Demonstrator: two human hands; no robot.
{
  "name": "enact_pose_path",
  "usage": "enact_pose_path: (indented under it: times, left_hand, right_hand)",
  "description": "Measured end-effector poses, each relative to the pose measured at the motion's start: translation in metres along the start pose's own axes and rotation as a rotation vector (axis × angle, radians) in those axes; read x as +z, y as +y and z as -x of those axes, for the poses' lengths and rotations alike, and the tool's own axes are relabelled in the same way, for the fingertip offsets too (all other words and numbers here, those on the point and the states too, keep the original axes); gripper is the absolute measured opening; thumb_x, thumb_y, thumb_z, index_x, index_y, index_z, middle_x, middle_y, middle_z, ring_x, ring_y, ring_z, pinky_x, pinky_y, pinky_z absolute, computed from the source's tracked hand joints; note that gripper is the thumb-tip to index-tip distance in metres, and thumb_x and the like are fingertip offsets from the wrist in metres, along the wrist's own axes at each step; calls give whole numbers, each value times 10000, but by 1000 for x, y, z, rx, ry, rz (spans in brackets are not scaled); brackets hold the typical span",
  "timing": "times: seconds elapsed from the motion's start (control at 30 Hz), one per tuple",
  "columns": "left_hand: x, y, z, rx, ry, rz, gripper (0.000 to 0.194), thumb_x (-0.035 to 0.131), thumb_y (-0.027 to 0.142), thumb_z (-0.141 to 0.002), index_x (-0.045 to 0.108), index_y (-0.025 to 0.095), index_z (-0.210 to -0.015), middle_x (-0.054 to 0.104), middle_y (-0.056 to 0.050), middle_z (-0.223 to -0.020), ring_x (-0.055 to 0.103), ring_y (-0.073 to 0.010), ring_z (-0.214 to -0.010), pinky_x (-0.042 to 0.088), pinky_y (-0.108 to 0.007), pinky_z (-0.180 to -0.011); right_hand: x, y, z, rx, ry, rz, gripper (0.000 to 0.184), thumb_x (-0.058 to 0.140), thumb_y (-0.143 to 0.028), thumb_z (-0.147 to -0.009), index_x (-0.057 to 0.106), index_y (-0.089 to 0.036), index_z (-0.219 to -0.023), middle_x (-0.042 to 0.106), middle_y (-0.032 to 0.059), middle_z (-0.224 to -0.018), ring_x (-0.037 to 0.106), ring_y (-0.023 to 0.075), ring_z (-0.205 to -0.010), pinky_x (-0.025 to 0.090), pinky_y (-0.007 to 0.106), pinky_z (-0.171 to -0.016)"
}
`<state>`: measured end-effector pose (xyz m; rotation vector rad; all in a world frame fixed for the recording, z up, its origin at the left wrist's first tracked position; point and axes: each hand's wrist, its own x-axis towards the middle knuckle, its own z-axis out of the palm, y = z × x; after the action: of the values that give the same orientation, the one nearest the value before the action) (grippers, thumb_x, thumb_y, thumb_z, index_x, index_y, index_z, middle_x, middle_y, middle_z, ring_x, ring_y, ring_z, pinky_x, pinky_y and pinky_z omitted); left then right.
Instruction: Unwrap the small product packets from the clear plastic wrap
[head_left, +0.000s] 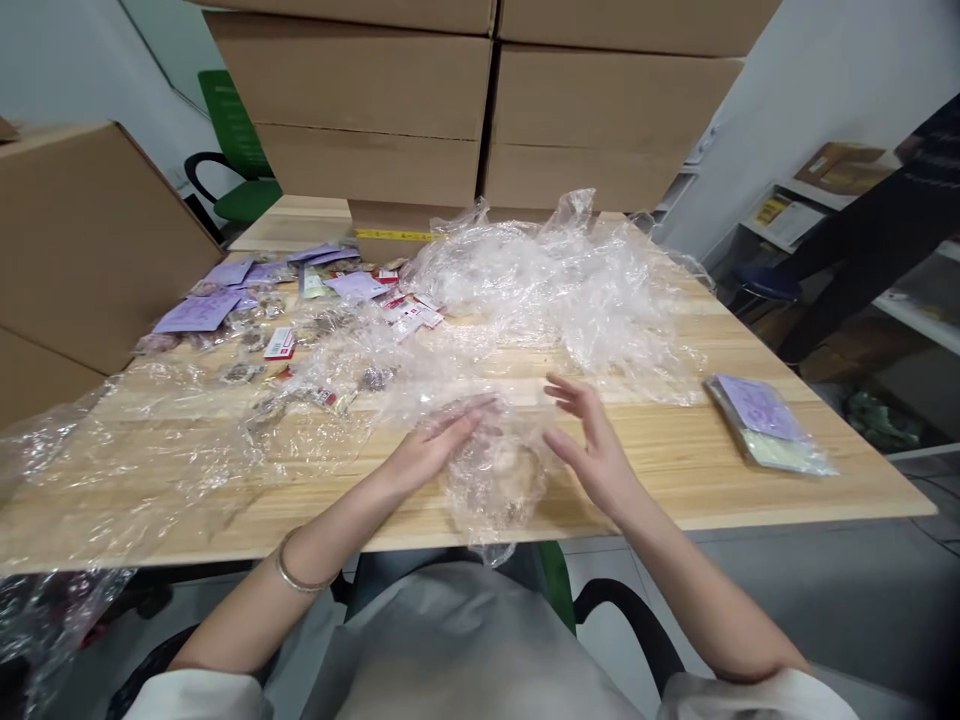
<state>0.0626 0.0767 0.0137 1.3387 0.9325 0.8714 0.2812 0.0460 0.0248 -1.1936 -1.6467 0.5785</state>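
Observation:
My left hand [435, 445] lies with its fingers stretched out against a small clear plastic bag [499, 480] at the near edge of the wooden table [712, 460]. A pale round object shows faintly inside the bag. My right hand [592, 440] is open with fingers spread, just right of the bag, touching or nearly touching its side. The bag hangs a little over the table's front edge. A metal bangle sits on my left wrist.
Crumpled clear film [555, 280] is piled at the table's middle and left. Purple cards and small packets [300, 300] lie at the far left. A stack of purple-labelled bags [765, 425] sits at the right. Cardboard boxes [480, 100] stand behind. A person in dark clothes [862, 250] is at the far right.

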Motion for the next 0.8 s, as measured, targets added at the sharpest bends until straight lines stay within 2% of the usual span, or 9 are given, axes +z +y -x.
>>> enact_pose_path:
  times: [0.1,0.2,0.3,0.4,0.5,0.6,0.7,0.77,0.8]
  left_hand:
    - [3,4,6,27,-50,-39,461,566,563,-929,665,281,-1280,614,-48,-1406,512,-261,-1358,381,-473,-1156]
    - [2,6,13,-9,23,-30,417,543,539,-953,694,269,-1233,639,-56,-1368,527,-251,-1332,411,-444,-1125]
    - [-2,4,19,-82,124,90,381,569,520,-944,756,212,-1066,747,-74,-960,675,-208,-989,528,-362,-926]
    - [-4,1,25,-146,179,296,348,662,503,-879,740,164,-894,580,6,-619,566,-111,-586,504,-243,-583]
    - [-3,1,27,-208,167,427,338,719,493,-832,696,163,-900,417,75,-547,343,-45,-417,264,-183,-368]
    - [-4,1,24,-230,162,488,368,763,502,-787,612,174,-855,319,109,-526,230,-27,-396,145,-185,-363]
    - [-10,-1,15,-228,184,434,404,770,502,-772,528,183,-820,344,101,-572,278,-35,-433,200,-186,-398]
    - [-16,-2,11,-148,317,220,380,773,434,-778,522,187,-921,438,64,-695,401,-61,-530,324,-195,-475]
    - [-19,-1,10,-57,451,65,396,783,386,-770,510,195,-985,477,37,-791,465,-82,-622,391,-213,-553]
  right_hand:
    - [4,1,-6,169,-250,-126,411,725,-478,-826,667,-260,-1169,680,87,-1193,624,272,-1113,479,460,-957]
    - [9,4,-7,187,-153,-127,232,614,-446,-923,719,-242,-952,720,54,-1034,656,228,-1027,492,428,-944]
    - [3,8,-14,284,-97,-204,283,591,-481,-931,665,-218,-854,672,10,-785,666,152,-720,532,304,-662]
    - [-8,10,-31,438,-187,-321,344,707,-526,-831,580,-214,-762,482,-78,-529,401,57,-368,290,212,-361]
    - [-17,14,-52,541,-253,-437,376,801,-516,-727,581,-212,-712,351,-111,-455,240,36,-345,149,212,-334]
    - [-20,19,-64,605,-254,-514,380,843,-510,-639,619,-209,-702,391,-91,-483,323,54,-389,242,214,-362]
    - [-20,22,-66,612,-339,-528,402,835,-496,-626,545,-219,-604,432,-63,-510,433,92,-470,394,249,-463]
    - [-17,21,-63,549,-360,-498,417,780,-526,-685,505,-227,-591,472,-39,-542,480,115,-519,451,281,-527]
    - [-16,20,-60,491,-322,-449,410,737,-551,-728,511,-230,-610,509,-22,-574,509,129,-550,472,296,-555]
